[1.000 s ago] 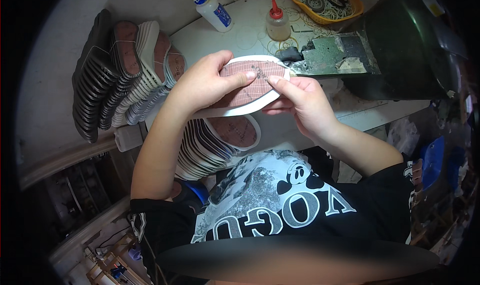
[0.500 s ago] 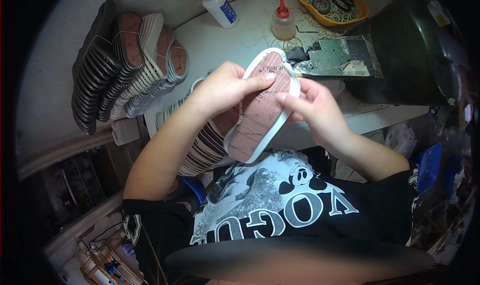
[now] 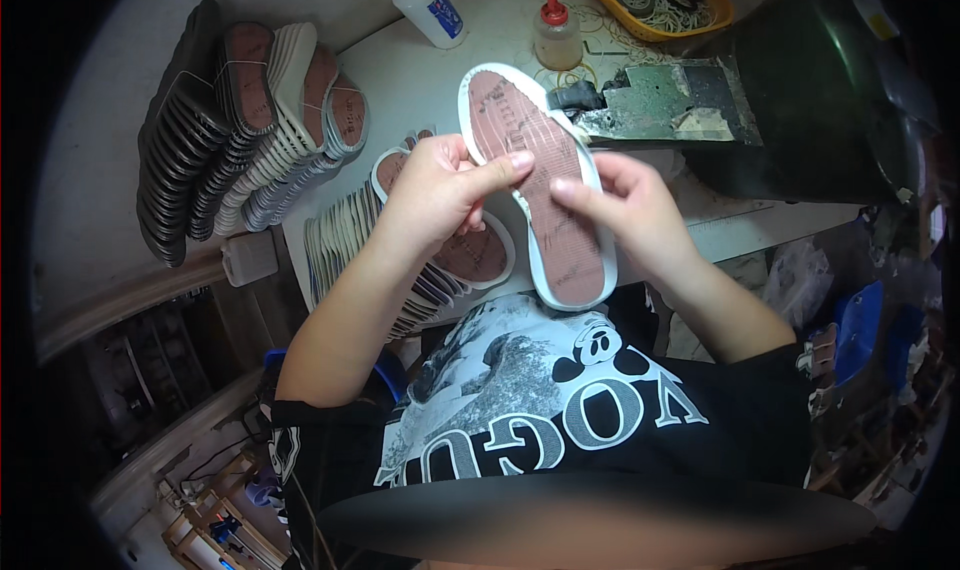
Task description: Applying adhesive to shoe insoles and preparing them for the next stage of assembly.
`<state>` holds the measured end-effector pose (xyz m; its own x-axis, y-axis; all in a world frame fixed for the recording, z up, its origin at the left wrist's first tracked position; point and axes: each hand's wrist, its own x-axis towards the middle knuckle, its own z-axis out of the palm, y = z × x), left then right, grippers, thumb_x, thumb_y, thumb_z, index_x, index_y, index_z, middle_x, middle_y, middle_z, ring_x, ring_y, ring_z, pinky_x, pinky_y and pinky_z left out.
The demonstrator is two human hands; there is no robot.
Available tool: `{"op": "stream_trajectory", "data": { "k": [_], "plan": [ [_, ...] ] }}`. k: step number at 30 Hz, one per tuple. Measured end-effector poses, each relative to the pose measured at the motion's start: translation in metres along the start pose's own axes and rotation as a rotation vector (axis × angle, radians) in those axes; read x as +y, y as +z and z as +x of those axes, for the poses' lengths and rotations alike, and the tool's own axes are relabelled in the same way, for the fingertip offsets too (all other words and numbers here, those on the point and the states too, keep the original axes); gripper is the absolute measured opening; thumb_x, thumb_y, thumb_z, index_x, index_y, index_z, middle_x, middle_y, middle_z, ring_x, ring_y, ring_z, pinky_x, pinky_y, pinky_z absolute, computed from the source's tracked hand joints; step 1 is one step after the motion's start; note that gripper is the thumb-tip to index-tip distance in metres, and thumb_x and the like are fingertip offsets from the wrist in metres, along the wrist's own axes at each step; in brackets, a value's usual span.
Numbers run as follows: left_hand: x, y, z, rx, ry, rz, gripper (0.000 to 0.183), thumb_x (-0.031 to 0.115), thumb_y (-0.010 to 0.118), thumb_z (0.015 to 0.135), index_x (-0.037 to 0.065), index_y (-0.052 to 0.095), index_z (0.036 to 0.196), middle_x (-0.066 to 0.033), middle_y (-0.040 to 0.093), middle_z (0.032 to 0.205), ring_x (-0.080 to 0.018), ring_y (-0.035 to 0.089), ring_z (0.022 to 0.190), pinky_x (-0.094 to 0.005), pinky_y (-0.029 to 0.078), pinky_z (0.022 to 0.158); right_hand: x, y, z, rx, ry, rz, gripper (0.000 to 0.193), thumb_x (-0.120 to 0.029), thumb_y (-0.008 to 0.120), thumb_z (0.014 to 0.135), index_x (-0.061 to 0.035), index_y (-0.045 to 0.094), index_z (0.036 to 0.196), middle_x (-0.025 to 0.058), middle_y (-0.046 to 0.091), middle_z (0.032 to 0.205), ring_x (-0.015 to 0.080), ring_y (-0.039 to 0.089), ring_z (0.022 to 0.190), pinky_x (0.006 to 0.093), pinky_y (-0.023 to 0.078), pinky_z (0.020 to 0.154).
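Observation:
Above my lap I hold a shoe insole [image 3: 568,245] with a pinkish-brown face and a raised white rim, its length nearly upright and tilted slightly. My left hand [image 3: 435,192] grips its left edge near the narrow middle, thumb flat on the face. On the opposite edge my right hand [image 3: 640,210] is closed, its thumb pressing the face and its fingers mostly behind. Just beyond my left hand, another pinkish insole [image 3: 475,258] with a white rim lies on the table, partly covered by that hand. Beside it a row of insoles [image 3: 345,232] stands on edge.
Bundles of insoles [image 3: 255,95] tied with string stand at the left. Along the table's [image 3: 500,20] back are a white bottle [image 3: 432,12], a red-tipped glue bottle [image 3: 556,38] and a yellow basket [image 3: 655,15] of rubber bands. A dark green machine [image 3: 800,100] occupies the right.
The insole has turned anticlockwise in my hands: its upper end has swung left and its lower end right. Both hands keep hold of it.

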<state>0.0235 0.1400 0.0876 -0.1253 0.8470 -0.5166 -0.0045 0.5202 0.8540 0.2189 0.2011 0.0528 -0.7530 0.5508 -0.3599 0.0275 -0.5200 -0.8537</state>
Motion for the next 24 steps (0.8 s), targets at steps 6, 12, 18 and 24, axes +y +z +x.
{"op": "stream_trajectory", "data": {
  "k": [6,12,18,24],
  "plan": [
    [-0.008,-0.002,0.006,0.098,0.012,-0.038,0.035,0.035,0.069,0.084,0.001,0.061,0.081,0.0027,0.052,0.053,-0.0013,0.039,0.036,-0.0163,0.037,0.036,0.029,0.0,-0.051,-0.12,0.318,0.101,0.027,-0.015,0.068,0.085,0.0028,0.062,0.105,0.0087,0.066,0.089,0.0094,0.063,0.075,0.0233,0.052,0.069],
    [0.004,-0.019,0.021,0.102,-0.044,0.083,0.046,0.047,0.069,0.081,0.004,0.06,0.068,0.0031,0.047,0.048,-0.0048,0.04,0.036,-0.0195,0.036,0.038,0.029,0.019,-0.045,0.105,0.111,0.268,0.018,-0.012,0.063,0.088,0.0035,0.064,0.097,0.0097,0.067,0.079,0.0089,0.063,0.063,0.0206,0.051,0.058],
    [0.022,-0.053,0.053,0.272,0.119,0.677,0.073,0.059,0.073,0.069,-0.008,0.06,0.092,-0.0178,0.059,0.084,-0.0212,0.059,0.079,-0.0302,0.049,0.069,0.02,0.032,-0.018,0.143,-0.007,0.394,0.018,-0.011,0.061,0.088,0.0037,0.062,0.099,0.0097,0.066,0.082,0.0106,0.063,0.065,0.0218,0.052,0.059],
    [0.049,-0.049,0.078,-0.146,0.956,1.088,0.065,0.047,0.075,0.067,0.007,0.058,0.116,-0.0128,0.052,0.126,-0.0317,0.041,0.126,-0.0385,0.028,0.108,0.018,0.04,0.006,0.191,-0.066,0.427,0.02,-0.015,0.062,0.089,0.0026,0.064,0.098,0.0103,0.067,0.08,0.0113,0.064,0.064,0.0219,0.052,0.061]
  ]
}}
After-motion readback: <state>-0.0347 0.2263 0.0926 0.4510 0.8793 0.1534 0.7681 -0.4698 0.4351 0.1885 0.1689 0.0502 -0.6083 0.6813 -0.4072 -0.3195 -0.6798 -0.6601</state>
